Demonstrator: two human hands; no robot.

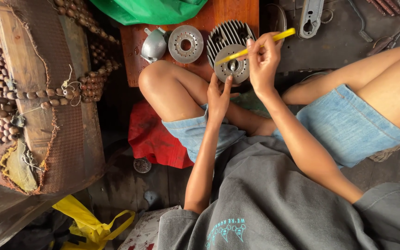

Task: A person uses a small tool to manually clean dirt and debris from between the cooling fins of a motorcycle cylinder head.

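My left hand (219, 95) holds a round grey metal disc (232, 70) by its lower edge, fingers up against it. The disc rests against a dark finned engine cylinder (229, 37) standing on a wooden board (209, 18). My right hand (262, 60) grips a yellow-handled tool (255, 47), held slanted, its tip near the disc's centre hole. I sit cross-legged in denim shorts and a grey shirt, knees on both sides of the parts.
A second holed metal disc (186, 44) and a silvery cover (153, 45) lie on the board. A green cloth (149, 9) lies behind, a red cloth (156, 139) under my knee. A beaded wooden seat (33, 92) stands left, a yellow bag (89, 224) below, tools top right (311, 16).
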